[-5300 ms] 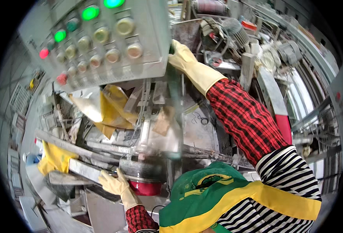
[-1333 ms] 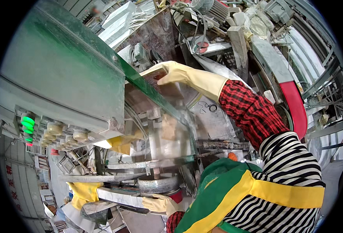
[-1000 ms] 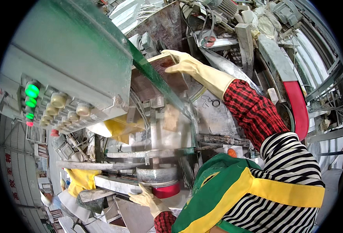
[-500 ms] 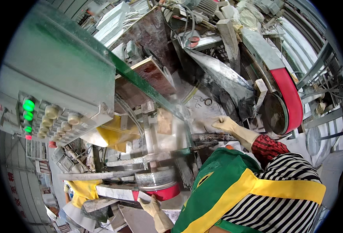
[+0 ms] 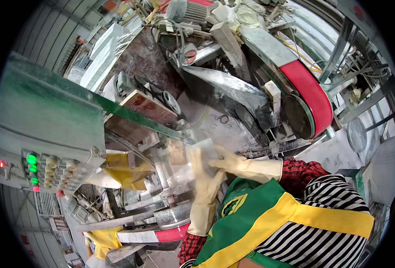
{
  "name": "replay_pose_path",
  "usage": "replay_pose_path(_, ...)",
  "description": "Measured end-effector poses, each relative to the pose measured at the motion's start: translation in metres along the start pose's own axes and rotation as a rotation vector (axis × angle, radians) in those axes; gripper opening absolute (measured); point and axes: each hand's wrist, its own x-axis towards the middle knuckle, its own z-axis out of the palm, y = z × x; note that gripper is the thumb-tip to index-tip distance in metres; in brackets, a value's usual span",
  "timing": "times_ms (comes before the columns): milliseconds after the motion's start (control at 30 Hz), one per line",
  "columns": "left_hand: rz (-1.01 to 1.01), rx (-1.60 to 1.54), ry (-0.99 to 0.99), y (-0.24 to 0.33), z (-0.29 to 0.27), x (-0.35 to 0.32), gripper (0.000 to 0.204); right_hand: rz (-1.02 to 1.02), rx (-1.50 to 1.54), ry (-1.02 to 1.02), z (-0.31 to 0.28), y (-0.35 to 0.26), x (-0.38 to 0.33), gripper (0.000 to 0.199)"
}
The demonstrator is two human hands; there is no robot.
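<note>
My left hand (image 5: 202, 176), in a cream rubber glove, holds a small pale rectangular slab (image 5: 203, 146) upright, its fingers along the left edge. From the right, my right hand (image 5: 238, 164), gloved alike, has its fingers curled at the slab's lower right edge. The gloves nearly touch in front of my green and yellow apron (image 5: 246, 214). Motion blurs the slab and fingertips somewhat. Below and to the left, a red belt (image 5: 173, 233) runs round a drum of a belt grinder, apart from both hands.
A second red belt (image 5: 311, 91) curves round a wheel at right. On the left stands a grey control box (image 5: 50, 129) with lit green buttons. A green bar (image 5: 130, 114) slants toward my hands. Yellow cloth (image 5: 105, 241) shows at lower left; metal sheets and boards lie behind.
My left hand has risen from the lower red belt with the pale slab. My right hand has come left and down to meet it. The view has shifted.
</note>
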Motion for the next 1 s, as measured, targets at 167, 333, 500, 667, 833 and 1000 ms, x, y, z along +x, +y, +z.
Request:
replay_pose_path(167,-0.058,0.165,-0.081,-0.046,-0.035,-0.030,0.077,-0.482,-0.111,0.610,-0.132,0.034,0.009,0.079)
replay_pose_path(333,-0.366,0.587,0.429,-0.163,-0.146,-0.144,0.063,-0.251,0.127,1.156,-0.252,-0.032,-0.042,0.071)
replay_pose_path(500,-0.911,1.225,0.512,-0.245,-0.153,-0.261,0.066,-0.248,0.087,1.334,-0.348,-0.029,-0.077,0.064)
replay_pose_path(667,0.034,1.797,0.650,-0.287,-0.128,-0.277,0.038,-0.359,0.066,1.408,-0.396,-0.033,-0.069,0.048)
replay_pose_path(833,-0.875,1.234,0.571,-0.248,-0.125,-0.264,0.058,-0.366,0.109,1.425,-0.430,-0.059,-0.018,0.037)
replay_pose_path(1000,-1.085,1.023,0.406,-0.202,-0.127,-0.219,0.064,-0.210,-0.079,1.620,-0.518,-0.049,0.024,0.026)
